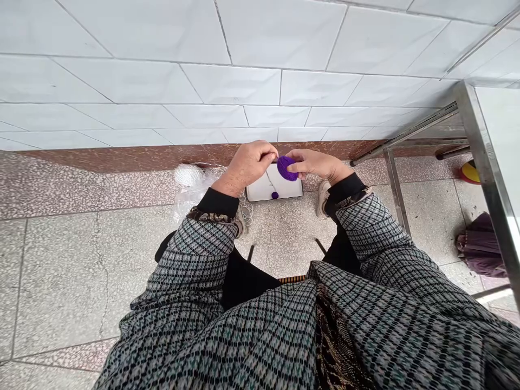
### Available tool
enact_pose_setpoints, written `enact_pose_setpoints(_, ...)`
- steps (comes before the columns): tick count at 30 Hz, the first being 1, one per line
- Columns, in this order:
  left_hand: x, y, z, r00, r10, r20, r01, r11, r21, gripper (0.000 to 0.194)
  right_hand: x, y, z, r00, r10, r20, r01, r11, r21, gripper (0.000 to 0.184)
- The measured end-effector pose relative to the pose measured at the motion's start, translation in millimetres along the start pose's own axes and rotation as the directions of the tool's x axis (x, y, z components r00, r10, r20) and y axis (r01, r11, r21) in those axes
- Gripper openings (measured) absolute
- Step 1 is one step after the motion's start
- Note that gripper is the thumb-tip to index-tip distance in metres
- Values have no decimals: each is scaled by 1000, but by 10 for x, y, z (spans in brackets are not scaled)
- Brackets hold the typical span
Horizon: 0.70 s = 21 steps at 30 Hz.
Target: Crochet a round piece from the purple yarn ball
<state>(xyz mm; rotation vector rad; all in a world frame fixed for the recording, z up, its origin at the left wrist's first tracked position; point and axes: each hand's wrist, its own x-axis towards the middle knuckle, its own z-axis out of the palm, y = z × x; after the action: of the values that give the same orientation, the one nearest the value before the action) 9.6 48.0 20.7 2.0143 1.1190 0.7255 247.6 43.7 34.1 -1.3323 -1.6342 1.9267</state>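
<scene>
A purple ball of yarn is gripped between the thumb and fingers of my right hand. Just left of it, my left hand is closed in a pinch on the yarn strand at the ball's edge. Below both hands, a white board or shallow box with a dark edge lies on the floor. On it rests a small purple yarn ball, and a thin dark line runs up from that ball toward my left hand. The fingertips of the left hand are small and partly hidden.
White yarn in clear plastic lies on the floor at left, with loose strands. A tiled wall stands ahead. At right are a metal table frame, a purple bundle and a red-yellow object.
</scene>
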Motion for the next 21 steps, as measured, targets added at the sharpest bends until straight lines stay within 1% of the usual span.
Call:
enact_pose_setpoints(2, 16, -17, -21, 1000, -14, -27, 14, 1000, -3, 19, -27, 1, -12, 992, -79, 102, 69, 993, 95, 30)
enact_pose_setpoints(3, 22, -28, -13, 999, -27, -32, 27, 1000, -5, 18, -33, 5, -12, 986, -127, 111, 109, 982, 154, 38)
enact_pose_setpoints(4, 28, -40, 6, 999, -42, -31, 42, 999, -6, 18, -34, 10, -9, 981, -172, 87, 151, 966, 210, 46)
enact_pose_setpoints(6, 30, -61, 73, 998, -69, -13, 69, 998, -5, 19, -23, 19, 7, 973, -231, -27, 229, 931, 283, 58)
enact_pose_setpoints(8, 20, -72, 159, 997, -66, 36, 67, 998, -1, 21, 1, 21, 28, 959, -236, -155, 273, 915, 297, 62)
enact_pose_setpoints(10, -1, -68, 242, 993, -30, 111, 31, 1000, 1, 22, 34, 24, 45, 942, -209, -263, 281, 920, 274, 60)
enact_pose_setpoints(12, -25, -53, 302, 980, 18, 196, -18, 1000, -2, 22, 70, 34, 51, 917, -177, -357, 270, 935, 229, 54)
enact_pose_setpoints(15, -49, -26, 324, 956, 79, 283, -81, 997, -3, 22, 113, 54, 46, 877, -136, -460, 211, 971, 115, 36)
enact_pose_setpoints(17, -53, -15, 289, 952, 102, 287, -107, 994, 0, 22, 113, 46, 48, 863, -85, -497, 93, 996, -9, 27)
enact_pose_setpoints(18, -52, -11, 260, 958, 103, 267, -109, 994, 7, 21, 101, 30, 53, 868, -46, -495, 11, 997, -74, 26)
enact_pose_setpoints(19, -48, -9, 226, 967, 96, 235, -103, 995, 17, 21, 81, 6, 61, 883, 2, -469, -70, 989, -128, 26)
enact_pose_setpoints(20, -43, -9, 190, 977, 83, 195, -91, 995, 31, 21, 57, -24, 70, 907, 55, -417, -136, 977, -166, 25)
enact_pose_setpoints(21, -36, -9, 154, 986, 66, 150, -74, 996, 46, 20, 30, -54, 79, 935, 104, -339, -174, 968, -182, 23)
